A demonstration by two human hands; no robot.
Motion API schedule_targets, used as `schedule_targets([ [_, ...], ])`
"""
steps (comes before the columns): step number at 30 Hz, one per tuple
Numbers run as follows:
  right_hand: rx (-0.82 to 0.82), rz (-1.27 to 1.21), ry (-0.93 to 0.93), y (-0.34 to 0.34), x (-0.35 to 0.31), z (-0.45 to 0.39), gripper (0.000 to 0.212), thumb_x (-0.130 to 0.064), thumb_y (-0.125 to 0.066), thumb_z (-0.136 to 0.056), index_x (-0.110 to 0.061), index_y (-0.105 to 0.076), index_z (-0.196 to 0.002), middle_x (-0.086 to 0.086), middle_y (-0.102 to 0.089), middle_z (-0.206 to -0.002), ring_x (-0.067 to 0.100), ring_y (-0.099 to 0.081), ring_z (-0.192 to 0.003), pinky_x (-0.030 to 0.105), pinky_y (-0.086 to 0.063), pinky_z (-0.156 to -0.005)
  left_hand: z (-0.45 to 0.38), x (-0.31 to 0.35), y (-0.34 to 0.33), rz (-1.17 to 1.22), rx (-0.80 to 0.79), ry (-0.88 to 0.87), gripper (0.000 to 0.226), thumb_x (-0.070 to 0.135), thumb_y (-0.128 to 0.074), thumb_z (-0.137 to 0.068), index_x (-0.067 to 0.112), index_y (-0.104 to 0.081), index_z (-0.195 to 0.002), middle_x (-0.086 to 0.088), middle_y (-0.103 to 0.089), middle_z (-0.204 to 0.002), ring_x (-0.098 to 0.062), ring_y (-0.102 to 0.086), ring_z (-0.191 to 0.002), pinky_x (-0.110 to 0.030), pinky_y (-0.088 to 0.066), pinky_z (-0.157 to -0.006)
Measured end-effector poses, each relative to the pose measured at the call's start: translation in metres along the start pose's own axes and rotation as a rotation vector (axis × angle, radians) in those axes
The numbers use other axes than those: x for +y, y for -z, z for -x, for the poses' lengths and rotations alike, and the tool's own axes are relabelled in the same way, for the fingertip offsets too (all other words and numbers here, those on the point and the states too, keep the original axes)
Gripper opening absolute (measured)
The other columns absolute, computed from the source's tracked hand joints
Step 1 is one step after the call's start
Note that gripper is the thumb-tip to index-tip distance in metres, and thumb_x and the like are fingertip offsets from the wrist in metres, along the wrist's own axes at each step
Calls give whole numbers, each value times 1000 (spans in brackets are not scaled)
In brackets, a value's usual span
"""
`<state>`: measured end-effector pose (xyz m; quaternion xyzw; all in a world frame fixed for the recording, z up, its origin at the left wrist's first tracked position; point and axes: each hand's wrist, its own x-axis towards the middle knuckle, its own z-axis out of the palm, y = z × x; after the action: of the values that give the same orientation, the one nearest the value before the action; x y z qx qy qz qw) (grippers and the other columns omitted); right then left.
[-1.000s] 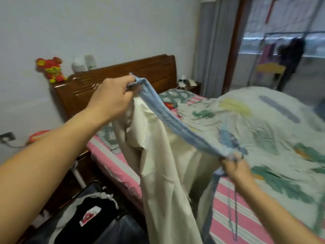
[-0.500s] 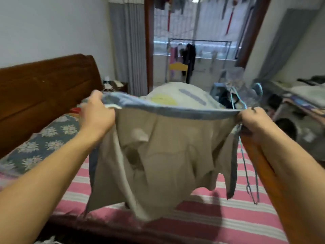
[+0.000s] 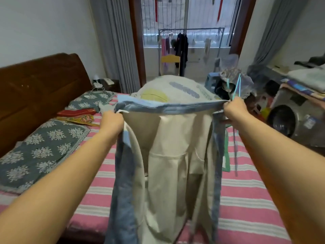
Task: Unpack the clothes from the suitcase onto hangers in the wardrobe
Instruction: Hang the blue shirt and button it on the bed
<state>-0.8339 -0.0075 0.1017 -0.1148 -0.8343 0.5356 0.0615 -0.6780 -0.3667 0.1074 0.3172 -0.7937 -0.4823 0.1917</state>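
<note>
Above a bed (image 3: 246, 208) spread with a pink-and-white striped sheet, a person holds a pair of denim trousers (image 3: 168, 155) stretched by the waistband, the pale lining facing the camera and the legs hanging down. The left hand (image 3: 112, 121) grips one end of the waistband with curled fingers; the right hand (image 3: 234, 110) pinches the other end together with a thin blue wire hanger (image 3: 235, 88). Two floral pillows (image 3: 40, 154) lie by a dark wooden headboard (image 3: 38, 88), and a drying rack (image 3: 190, 41) stands beyond the doorway.
</note>
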Motion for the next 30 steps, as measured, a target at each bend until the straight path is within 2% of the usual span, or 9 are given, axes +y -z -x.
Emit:
schedule_targets([
  [3,-98,307,104,14,21,-24,17,-5,-50,-88,-7,-54,-104,22,-58,-93,34,-60,-73,36,-53,-49,-6,-32,-23,-446,-196,-136,23,20,-57,-99,2,-66,-110,-21,-68,-102,-36,-65,-94,-45,-53,-80],
  [5,-226,460,83,12,60,-40,11,-3,-50,-88,-4,-55,-98,21,-56,-83,28,-55,-61,27,-44,-39,7,-68,-44,-532,-392,23,39,44,-68,-92,7,-69,-107,-14,-71,-95,-30,-66,-82,-37,-52,-66],
  [8,-368,493,-38,-2,135,-61,19,-5,-55,-87,-1,-59,-105,21,-58,-82,26,-53,-60,27,-43,-44,18,-124,-98,-411,-484,283,59,69,-70,-80,12,-73,-95,-10,-75,-83,-26,-68,-70,-30,-51,-57],
  [10,-417,424,-61,-8,172,-59,20,-11,-66,-87,-6,-60,-105,20,-65,-91,25,-55,-69,26,-41,-52,24,-150,-141,-210,-414,388,72,74,-69,-76,8,-72,-106,-11,-76,-95,-28,-72,-83,-44,-60,-75],
  [14,-326,436,-11,-8,221,-62,26,-33,-53,-100,-11,-62,-110,15,-65,-103,35,-60,-98,35,-38,-73,38,-140,-202,-16,-237,448,49,59,-57,-89,14,-59,-109,-11,-66,-112,-31,-65,-100,-44,-54,-92],
  [16,-272,401,15,0,234,-63,27,-29,-47,-102,-10,-66,-106,19,-68,-99,40,-61,-96,39,-41,-72,27,-134,-222,-59,-242,437,37,51,-48,-100,18,-56,-114,-9,-61,-114,-30,-61,-101,-37,-49,-87],
  [20,-54,429,56,27,243,-51,42,-41,-36,-97,-12,-66,-98,23,-68,-94,44,-61,-91,45,-42,-70,-11,-130,-253,-95,-296,400,52,57,-47,-89,13,-64,-112,-16,-68,-117,-34,-66,-103,-50,-54,-95],
  [25,143,407,122,54,233,-35,31,-24,-44,-104,-5,-55,-82,30,-64,-83,50,-58,-81,44,-32,-63,-27,-99,-283,-338,-321,284,43,37,-38,-106,6,-62,-124,-25,-62,-122,-40,-60,-109,-44,-49,-94],
  [30,-222,487,220,26,226,-39,25,-28,-46,-103,-13,-59,-89,22,-68,-88,43,-61,-86,42,-39,-67,-30,-89,-288,-566,-449,87,32,23,-43,-105,1,-63,-117,-28,-63,-121,-42,-60,-107,-40,-46,-84],
])
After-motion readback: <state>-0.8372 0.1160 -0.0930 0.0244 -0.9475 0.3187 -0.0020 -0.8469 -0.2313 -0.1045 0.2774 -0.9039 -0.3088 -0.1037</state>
